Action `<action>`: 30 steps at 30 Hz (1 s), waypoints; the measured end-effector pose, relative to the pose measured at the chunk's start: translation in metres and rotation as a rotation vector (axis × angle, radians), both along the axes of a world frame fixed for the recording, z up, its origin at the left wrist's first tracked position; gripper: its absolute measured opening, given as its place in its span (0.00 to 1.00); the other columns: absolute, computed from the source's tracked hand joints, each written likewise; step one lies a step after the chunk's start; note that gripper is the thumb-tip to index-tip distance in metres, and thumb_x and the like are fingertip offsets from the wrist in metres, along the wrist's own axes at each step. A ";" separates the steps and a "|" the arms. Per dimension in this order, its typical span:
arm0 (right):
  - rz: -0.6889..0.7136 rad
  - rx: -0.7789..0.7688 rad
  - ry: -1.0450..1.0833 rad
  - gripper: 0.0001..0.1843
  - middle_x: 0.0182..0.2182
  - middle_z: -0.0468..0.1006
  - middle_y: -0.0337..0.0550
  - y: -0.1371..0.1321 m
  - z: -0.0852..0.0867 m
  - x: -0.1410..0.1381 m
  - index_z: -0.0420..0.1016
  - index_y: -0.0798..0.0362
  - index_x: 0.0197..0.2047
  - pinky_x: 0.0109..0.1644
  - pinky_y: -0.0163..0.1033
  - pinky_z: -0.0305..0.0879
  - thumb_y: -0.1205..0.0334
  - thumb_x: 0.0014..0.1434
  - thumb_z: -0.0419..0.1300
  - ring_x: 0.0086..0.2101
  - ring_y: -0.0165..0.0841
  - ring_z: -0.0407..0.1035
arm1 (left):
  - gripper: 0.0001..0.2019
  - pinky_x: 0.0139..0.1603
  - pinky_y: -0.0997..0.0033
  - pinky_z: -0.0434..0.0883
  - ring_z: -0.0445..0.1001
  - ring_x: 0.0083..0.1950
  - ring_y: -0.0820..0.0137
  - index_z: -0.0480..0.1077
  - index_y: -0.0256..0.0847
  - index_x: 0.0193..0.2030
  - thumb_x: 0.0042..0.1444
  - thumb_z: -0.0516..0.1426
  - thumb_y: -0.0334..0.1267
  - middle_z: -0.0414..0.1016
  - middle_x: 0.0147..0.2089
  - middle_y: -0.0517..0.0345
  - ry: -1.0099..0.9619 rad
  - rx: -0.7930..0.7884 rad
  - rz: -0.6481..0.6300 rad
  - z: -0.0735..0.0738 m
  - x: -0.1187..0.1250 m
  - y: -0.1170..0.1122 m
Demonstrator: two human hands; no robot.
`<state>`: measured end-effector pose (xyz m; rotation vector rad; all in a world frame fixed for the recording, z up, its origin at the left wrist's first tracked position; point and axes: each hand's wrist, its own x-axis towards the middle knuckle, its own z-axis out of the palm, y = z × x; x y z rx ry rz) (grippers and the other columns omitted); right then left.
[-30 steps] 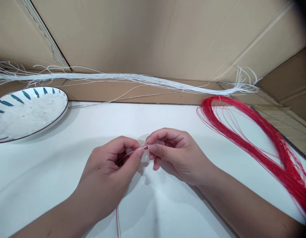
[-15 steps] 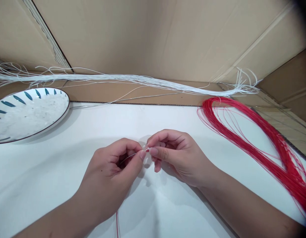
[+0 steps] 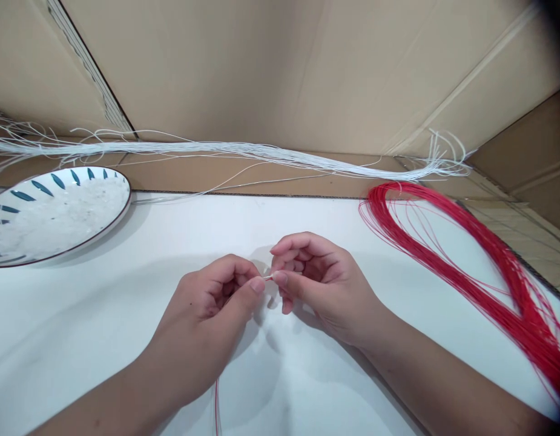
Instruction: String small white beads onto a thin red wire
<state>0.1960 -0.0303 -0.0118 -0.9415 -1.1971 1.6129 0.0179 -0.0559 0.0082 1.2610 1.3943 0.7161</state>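
My left hand (image 3: 211, 315) and my right hand (image 3: 320, 284) meet at the middle of the white tabletop (image 3: 102, 315), fingertips almost touching. Both pinch the ends of thin cords (image 3: 267, 277) between thumb and forefinger. A red cord and a white cord (image 3: 216, 406) trail down from under my left hand toward the near edge. Whether the right fingers hold anything besides the cord end is hidden.
A bundle of red cords (image 3: 465, 266) loops across the right side of the table. A long bundle of white cords (image 3: 261, 151) lies along the cardboard wall (image 3: 284, 66) at the back. A white plate with blue marks (image 3: 52, 212), holding small pale bits, sits far left.
My hands have closed together slightly and the short white stretch of cord between them has shortened. The view has tilted a little, so everything sits lower.
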 end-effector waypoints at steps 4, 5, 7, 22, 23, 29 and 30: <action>-0.023 0.039 0.029 0.09 0.31 0.73 0.37 0.000 -0.002 0.000 0.75 0.51 0.40 0.24 0.32 0.72 0.67 0.56 0.67 0.23 0.24 0.67 | 0.13 0.21 0.77 0.52 0.56 0.24 0.74 0.70 0.44 0.30 0.62 0.56 0.48 0.62 0.23 0.65 -0.040 -0.083 -0.028 -0.003 -0.002 0.001; -0.027 0.051 0.027 0.09 0.31 0.73 0.37 0.000 -0.003 -0.001 0.74 0.51 0.40 0.24 0.31 0.72 0.67 0.56 0.67 0.23 0.24 0.67 | 0.14 0.21 0.77 0.52 0.55 0.24 0.75 0.70 0.44 0.30 0.62 0.56 0.48 0.61 0.23 0.65 -0.056 -0.089 -0.043 -0.004 -0.002 0.001; -0.010 0.077 0.006 0.10 0.30 0.73 0.37 -0.001 -0.004 -0.002 0.74 0.51 0.41 0.25 0.30 0.71 0.68 0.56 0.67 0.24 0.24 0.67 | 0.14 0.22 0.76 0.51 0.54 0.23 0.75 0.69 0.43 0.30 0.62 0.56 0.50 0.60 0.23 0.65 -0.086 -0.089 -0.063 -0.006 -0.002 0.001; 0.196 -0.017 -0.017 0.16 0.24 0.70 0.36 0.000 0.000 0.001 0.71 0.55 0.33 0.28 0.31 0.64 0.50 0.62 0.64 0.25 0.25 0.64 | 0.14 0.28 0.75 0.61 0.65 0.27 0.75 0.72 0.41 0.36 0.57 0.63 0.51 0.70 0.27 0.64 -0.174 -0.012 -0.011 -0.002 -0.001 0.003; 0.213 -0.007 0.008 0.17 0.24 0.70 0.37 0.000 -0.001 0.001 0.71 0.55 0.33 0.29 0.32 0.64 0.49 0.62 0.64 0.25 0.25 0.64 | 0.14 0.29 0.75 0.63 0.66 0.28 0.75 0.73 0.41 0.38 0.57 0.63 0.50 0.73 0.28 0.62 -0.185 -0.012 -0.018 -0.001 0.000 0.003; 0.200 -0.003 0.113 0.19 0.23 0.71 0.37 0.001 -0.004 0.001 0.70 0.55 0.33 0.28 0.32 0.63 0.47 0.62 0.64 0.24 0.25 0.65 | 0.09 0.31 0.70 0.68 0.71 0.30 0.70 0.74 0.40 0.41 0.59 0.61 0.42 0.80 0.33 0.54 -0.300 -0.043 -0.045 0.003 0.006 0.001; 0.184 -0.002 0.123 0.19 0.23 0.71 0.36 0.002 -0.003 0.001 0.70 0.55 0.33 0.28 0.32 0.63 0.47 0.62 0.64 0.23 0.25 0.65 | 0.08 0.33 0.69 0.69 0.73 0.31 0.69 0.75 0.40 0.41 0.59 0.60 0.40 0.80 0.34 0.54 -0.323 -0.035 -0.056 0.002 0.005 0.001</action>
